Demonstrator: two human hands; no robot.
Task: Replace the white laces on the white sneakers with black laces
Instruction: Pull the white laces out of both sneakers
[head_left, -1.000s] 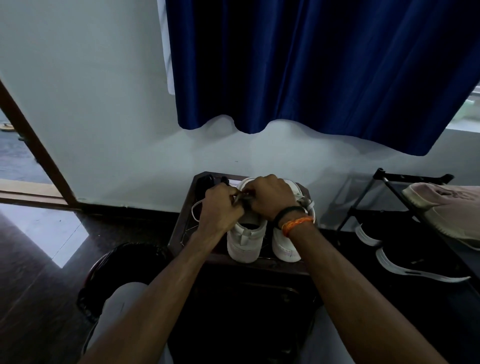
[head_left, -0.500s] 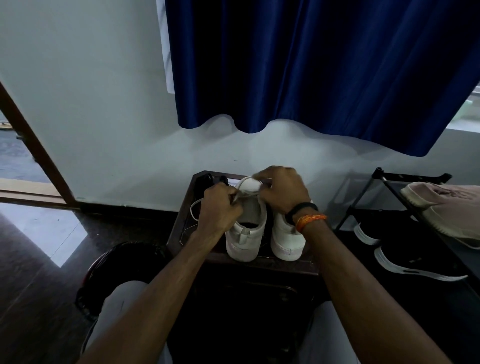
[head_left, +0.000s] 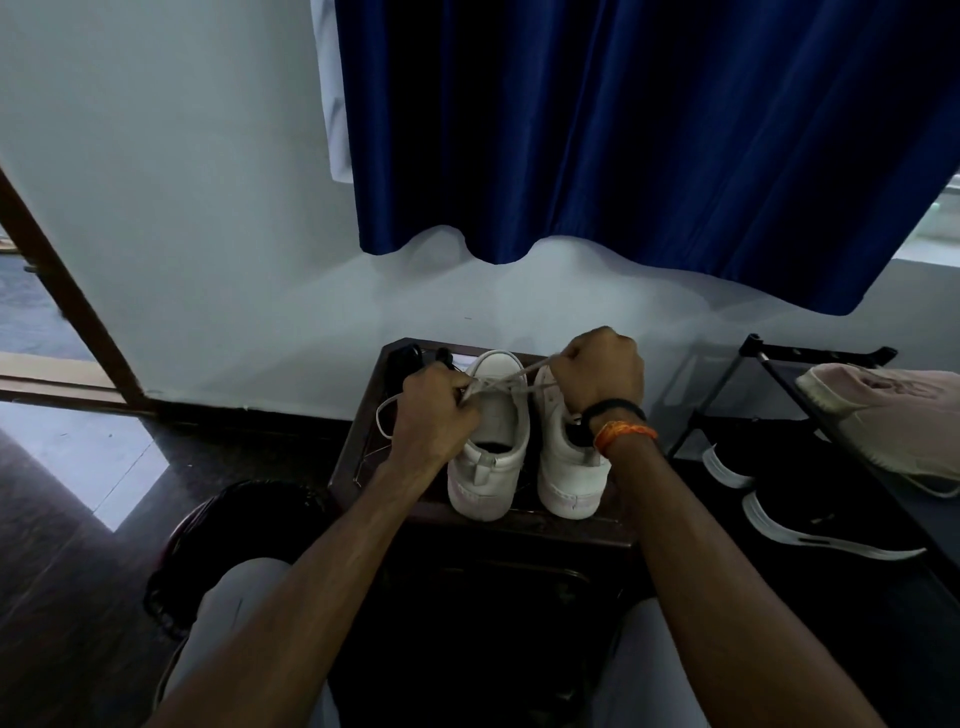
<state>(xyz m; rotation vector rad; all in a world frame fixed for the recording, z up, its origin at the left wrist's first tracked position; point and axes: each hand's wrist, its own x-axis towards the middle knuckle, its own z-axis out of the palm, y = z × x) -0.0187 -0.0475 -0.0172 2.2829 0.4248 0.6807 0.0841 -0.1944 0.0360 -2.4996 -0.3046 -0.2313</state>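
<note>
Two white sneakers (head_left: 524, 441) are set side by side, heels toward the viewer, near the front edge of a dark wooden stand (head_left: 363, 431). A white lace (head_left: 511, 375) is pinched by the left hand (head_left: 436, 410) and gripped by the right hand (head_left: 602, 369), apparently stretched taut over the left sneaker.

arms: showing bare from hand to elbow, no sleeves appearing
right wrist: wearing a black band (head_left: 614, 408) and, just below it, an orange braided thread (head_left: 625, 434)
legs: wearing light grey trousers (head_left: 236, 587)
</note>
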